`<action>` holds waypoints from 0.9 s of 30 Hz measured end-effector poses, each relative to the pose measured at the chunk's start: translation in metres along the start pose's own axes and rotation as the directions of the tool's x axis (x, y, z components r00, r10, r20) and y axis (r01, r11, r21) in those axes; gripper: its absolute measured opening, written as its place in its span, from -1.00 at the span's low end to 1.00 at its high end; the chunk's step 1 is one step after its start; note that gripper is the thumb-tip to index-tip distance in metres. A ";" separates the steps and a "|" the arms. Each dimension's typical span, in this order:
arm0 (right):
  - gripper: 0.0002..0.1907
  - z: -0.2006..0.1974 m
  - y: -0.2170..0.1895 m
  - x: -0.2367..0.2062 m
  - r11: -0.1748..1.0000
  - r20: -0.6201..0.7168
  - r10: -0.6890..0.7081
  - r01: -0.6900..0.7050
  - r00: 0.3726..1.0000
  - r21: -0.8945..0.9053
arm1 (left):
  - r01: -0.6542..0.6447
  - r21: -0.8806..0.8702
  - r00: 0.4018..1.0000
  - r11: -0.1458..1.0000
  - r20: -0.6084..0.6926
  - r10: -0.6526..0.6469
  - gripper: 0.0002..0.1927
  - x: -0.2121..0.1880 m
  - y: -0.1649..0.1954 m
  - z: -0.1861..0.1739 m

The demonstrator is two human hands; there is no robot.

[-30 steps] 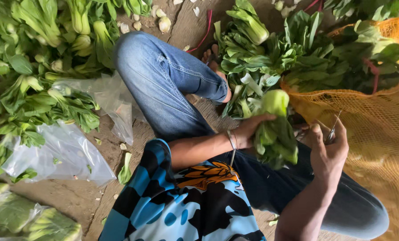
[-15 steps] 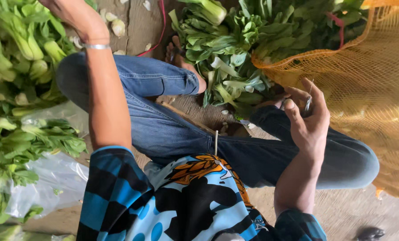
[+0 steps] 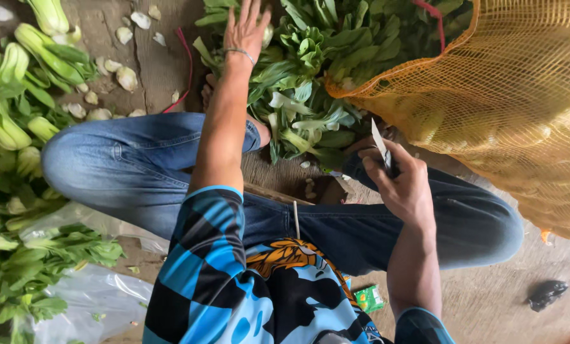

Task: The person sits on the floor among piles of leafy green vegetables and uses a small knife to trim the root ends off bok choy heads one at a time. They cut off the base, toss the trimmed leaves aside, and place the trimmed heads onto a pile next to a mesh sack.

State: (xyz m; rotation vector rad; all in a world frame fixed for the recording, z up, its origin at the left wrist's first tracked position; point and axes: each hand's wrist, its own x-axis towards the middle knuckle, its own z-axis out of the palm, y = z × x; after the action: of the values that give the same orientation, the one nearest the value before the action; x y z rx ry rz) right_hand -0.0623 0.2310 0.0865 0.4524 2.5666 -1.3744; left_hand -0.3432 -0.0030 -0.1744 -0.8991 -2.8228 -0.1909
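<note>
Bok choy pile [image 3: 310, 95]: left hand [image 3: 246, 28] has returned, fingers spread, empty.
Right hand [image 3: 403, 181] keeps knife [image 3: 380, 145] pinched, blade up; trimmed heads [image 3: 17, 114] lie along the floor's left edge.

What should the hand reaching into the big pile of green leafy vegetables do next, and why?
Probably close the open left hand around one bunch in the pile of green leafy vegetables: its fingers are spread over the leaves, holding nothing, while the right hand holds a small silver-bladed knife upright.
</note>
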 end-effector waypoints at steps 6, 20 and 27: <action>-0.73 -0.011 0.002 0.021 0.997 0.029 0.049 -0.047 0.998 -0.066 | 0.185 -0.173 0.886 0.967 0.455 -0.088 -0.57 0.015 -0.009 -0.002; -0.64 0.004 0.015 -0.020 0.912 0.075 -0.394 0.400 0.916 -0.094 | 0.353 -0.929 0.892 -0.110 0.299 0.338 -0.09 -0.100 0.068 -0.147; -0.48 -0.005 0.012 -0.034 0.889 -0.019 -0.444 0.438 0.896 -0.131 | 0.245 -0.969 0.921 0.042 0.246 0.304 -0.04 -0.127 0.142 -0.174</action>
State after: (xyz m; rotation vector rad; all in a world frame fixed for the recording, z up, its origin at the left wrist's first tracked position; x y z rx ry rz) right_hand -0.0261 0.2353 0.0902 -0.1369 2.8939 -1.3264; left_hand -0.1370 0.0109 -0.0199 -1.2259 -2.5329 -2.5909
